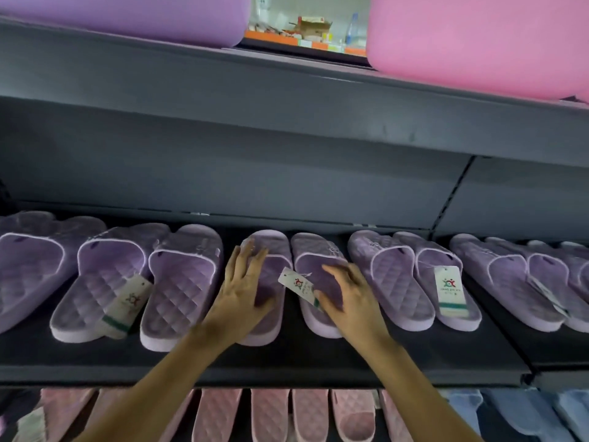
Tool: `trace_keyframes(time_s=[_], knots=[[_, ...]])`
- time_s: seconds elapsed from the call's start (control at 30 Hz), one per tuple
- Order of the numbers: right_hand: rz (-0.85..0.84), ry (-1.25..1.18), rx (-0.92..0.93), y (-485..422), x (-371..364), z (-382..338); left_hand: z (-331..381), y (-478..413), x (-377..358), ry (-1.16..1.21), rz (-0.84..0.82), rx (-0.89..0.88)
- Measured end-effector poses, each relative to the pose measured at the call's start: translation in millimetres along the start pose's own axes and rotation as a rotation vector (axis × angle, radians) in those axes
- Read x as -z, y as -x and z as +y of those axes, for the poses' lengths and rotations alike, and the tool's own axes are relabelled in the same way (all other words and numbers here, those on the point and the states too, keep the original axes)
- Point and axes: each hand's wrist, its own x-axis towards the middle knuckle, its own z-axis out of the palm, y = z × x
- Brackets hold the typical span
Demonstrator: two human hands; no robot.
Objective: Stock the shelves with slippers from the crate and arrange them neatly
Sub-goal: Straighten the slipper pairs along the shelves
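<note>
A row of purple quilted slippers lies on the dark shelf [318, 355]. My left hand [242, 291] rests flat with spread fingers on one purple slipper [274, 247] in the middle of the row. My right hand [347, 295] lies on the slipper beside it [315, 250], fingers loosely bent over the footbed. A white paper tag [296, 283] hangs between the two slippers, next to my right thumb. More purple pairs lie to the left [178, 288] and to the right [398, 282]. No crate is in view.
Pink slippers [271, 416] and blue slippers [526, 413] fill the shelf below. Above, a purple box [127, 14] and a pink box [478, 39] sit on the upper shelf [287, 87]. A dark back panel closes the shelf behind the slippers.
</note>
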Motion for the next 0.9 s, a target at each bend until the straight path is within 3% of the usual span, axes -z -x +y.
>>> trace_keyframes(time_s=[0.37,0.6,0.9], knots=[[0.18,-0.151,-0.159,6.3,-17.8,-6.1,12.1,3.9,-4.6,0.182,0.096,0.205],[-0.015,-0.273,-0.287,-0.8,-17.3,-0.4,22.9,-5.0,-10.2,0.193,0.06,0.278],[-0.064,-0.233,-0.344,-23.6,-18.6,1.8,21.9,-24.0,-17.3,0.197,0.027,0.319]])
